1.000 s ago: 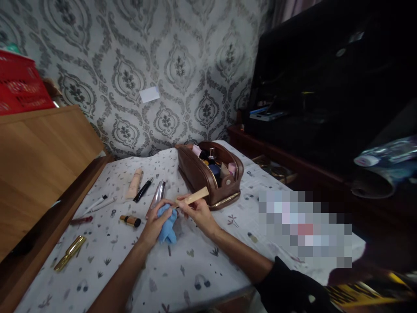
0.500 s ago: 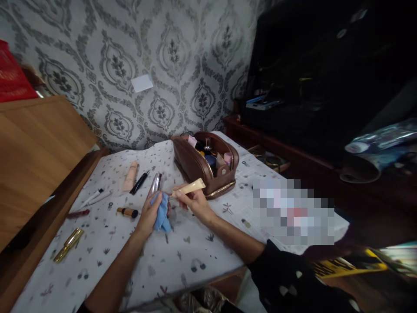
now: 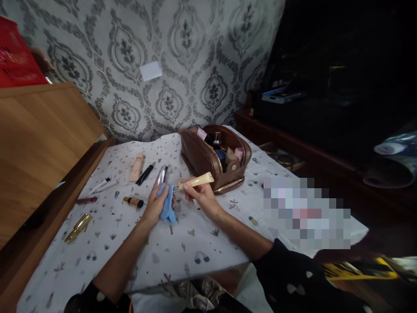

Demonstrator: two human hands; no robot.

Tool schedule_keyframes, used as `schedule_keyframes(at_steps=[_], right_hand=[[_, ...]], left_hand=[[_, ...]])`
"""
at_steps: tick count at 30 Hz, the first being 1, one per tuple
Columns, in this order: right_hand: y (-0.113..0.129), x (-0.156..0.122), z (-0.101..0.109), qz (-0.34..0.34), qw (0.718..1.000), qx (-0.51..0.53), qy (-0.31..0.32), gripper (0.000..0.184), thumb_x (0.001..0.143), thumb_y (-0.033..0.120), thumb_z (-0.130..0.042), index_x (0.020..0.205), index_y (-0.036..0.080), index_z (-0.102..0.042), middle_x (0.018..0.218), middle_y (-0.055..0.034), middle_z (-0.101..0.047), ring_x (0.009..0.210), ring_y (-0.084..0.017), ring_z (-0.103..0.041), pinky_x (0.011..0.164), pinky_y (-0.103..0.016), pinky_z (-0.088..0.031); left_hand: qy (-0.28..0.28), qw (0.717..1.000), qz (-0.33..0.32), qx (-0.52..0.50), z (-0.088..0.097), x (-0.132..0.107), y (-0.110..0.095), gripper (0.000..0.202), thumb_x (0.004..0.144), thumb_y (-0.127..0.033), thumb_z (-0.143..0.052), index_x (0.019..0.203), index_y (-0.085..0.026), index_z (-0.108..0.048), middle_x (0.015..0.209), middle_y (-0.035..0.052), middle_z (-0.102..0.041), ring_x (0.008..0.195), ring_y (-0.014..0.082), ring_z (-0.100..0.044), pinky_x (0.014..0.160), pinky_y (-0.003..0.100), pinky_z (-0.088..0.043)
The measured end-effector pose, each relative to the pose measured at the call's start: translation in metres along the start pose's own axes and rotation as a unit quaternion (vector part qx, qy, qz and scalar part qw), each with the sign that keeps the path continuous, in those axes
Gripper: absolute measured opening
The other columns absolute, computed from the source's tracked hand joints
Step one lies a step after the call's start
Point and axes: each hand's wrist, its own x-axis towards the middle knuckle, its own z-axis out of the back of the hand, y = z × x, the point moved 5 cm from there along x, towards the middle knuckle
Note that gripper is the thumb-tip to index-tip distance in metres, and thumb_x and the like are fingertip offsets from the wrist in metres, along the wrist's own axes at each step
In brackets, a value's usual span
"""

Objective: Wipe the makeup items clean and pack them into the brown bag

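Observation:
My left hand [image 3: 155,205] is closed on a blue cloth [image 3: 167,206]. My right hand [image 3: 202,196] pinches a cream-yellow cosmetic tube [image 3: 201,178], its narrow end pointing left toward the cloth. Whether the cloth touches the tube's tip I cannot tell. Just beyond my left hand lies a silver tube [image 3: 162,174]. A brown makeup bag [image 3: 202,150] stands unzipped behind my right hand, with several cosmetics inside. A black slim tube [image 3: 145,174] and a peach tube [image 3: 137,167] lie farther left.
On the patterned white cloth [image 3: 143,256] lie a gold-and-black tube [image 3: 133,201], a gold lipstick case [image 3: 78,227], a dark red pencil-like item [image 3: 87,200] and white pens [image 3: 103,186]. A wooden panel [image 3: 42,148] borders the left. A blurred-out patch covers the right.
The whole scene has shifted slightly right in view. Both hands keep their holds on the blue cloth and the cream-yellow tube, and these have barely moved against the table.

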Motion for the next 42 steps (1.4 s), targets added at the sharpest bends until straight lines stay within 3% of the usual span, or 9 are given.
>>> schedule_keyframes(at_steps=[3,6,10,16,23,30,37,42], right_hand=[[0.0,0.0,0.001,-0.002,1.0,0.001,-0.001,0.044,0.071,0.053,-0.078,0.092,0.015,-0.066,0.061,0.0023,-0.059,0.048,-0.009,-0.049,0.043,-0.022,-0.038],[0.0,0.0,0.002,-0.002,1.0,0.006,-0.01,0.044,0.071,0.052,-0.078,0.091,0.015,-0.066,0.061,0.0027,-0.058,0.049,-0.009,-0.05,0.043,-0.022,-0.038],[-0.001,0.0,0.003,-0.002,1.0,0.011,-0.008,0.043,0.072,0.052,-0.078,0.09,0.015,-0.066,0.061,0.0025,-0.058,0.05,-0.01,-0.051,0.043,-0.022,-0.037],[0.0,0.0,0.001,-0.007,1.0,0.008,0.001,0.044,0.072,0.049,-0.078,0.097,0.015,-0.065,0.062,0.0035,-0.058,0.05,-0.01,-0.051,0.044,-0.022,-0.039],[0.007,-0.004,-0.003,-0.011,0.999,0.03,0.02,0.052,0.073,0.046,-0.077,0.114,0.019,-0.062,0.076,0.0005,-0.066,0.058,-0.012,-0.059,0.046,-0.022,-0.04],[0.003,0.0,0.0,-0.01,1.0,0.014,0.008,0.046,0.07,0.049,-0.079,0.099,0.016,-0.066,0.071,-0.0005,-0.066,0.053,-0.012,-0.057,0.044,-0.023,-0.038],[0.008,0.0,0.003,0.012,0.999,-0.021,-0.023,0.043,0.07,0.056,-0.078,0.068,0.017,-0.059,0.055,0.0028,-0.058,0.043,-0.008,-0.048,0.041,-0.022,-0.035],[0.008,0.001,0.003,0.01,0.999,-0.023,-0.027,0.044,0.07,0.057,-0.077,0.069,0.017,-0.059,0.054,0.0026,-0.058,0.042,-0.008,-0.047,0.04,-0.022,-0.035]], left_hand=[[0.001,1.0,0.003,0.008,0.0,-0.001,-0.002,0.051,0.075,-0.063,-0.07,0.094,-0.016,-0.06,0.062,-0.0011,-0.062,0.048,0.0118,-0.06,0.044,0.02,-0.047],[0.012,1.0,-0.015,0.023,-0.001,-0.004,-0.009,0.053,0.075,-0.055,-0.074,0.11,-0.018,-0.061,0.076,0.0012,-0.067,0.06,0.0136,-0.066,0.054,0.022,-0.054],[0.01,0.999,-0.026,0.035,0.0,-0.005,-0.012,0.049,0.065,-0.045,-0.084,0.1,-0.018,-0.062,0.076,-0.0006,-0.067,0.061,0.0133,-0.066,0.056,0.021,-0.055],[0.015,0.999,-0.012,0.031,-0.003,-0.005,-0.008,0.044,0.075,-0.058,-0.072,0.082,-0.016,-0.059,0.062,-0.0005,-0.063,0.048,0.0098,-0.056,0.045,0.019,-0.045],[-0.015,1.0,0.012,-0.012,-0.002,-0.003,-0.011,0.055,0.063,-0.06,-0.08,0.089,-0.017,-0.058,0.057,-0.0032,-0.061,0.046,0.0109,-0.056,0.044,0.02,-0.044],[-0.037,0.999,0.015,-0.037,-0.001,-0.003,-0.011,0.055,0.057,-0.054,-0.086,0.088,-0.017,-0.059,0.06,-0.0038,-0.062,0.048,0.0096,-0.058,0.05,0.02,-0.049],[-0.005,1.0,-0.022,-0.009,0.001,-0.003,-0.009,0.048,0.066,-0.048,-0.083,0.095,-0.018,-0.061,0.069,-0.0014,-0.067,0.056,0.0111,-0.062,0.052,0.02,-0.051],[-0.003,1.0,-0.022,0.004,0.0,-0.004,-0.01,0.047,0.066,-0.047,-0.082,0.095,-0.017,-0.061,0.069,-0.0003,-0.067,0.058,0.0126,-0.063,0.052,0.02,-0.05]])
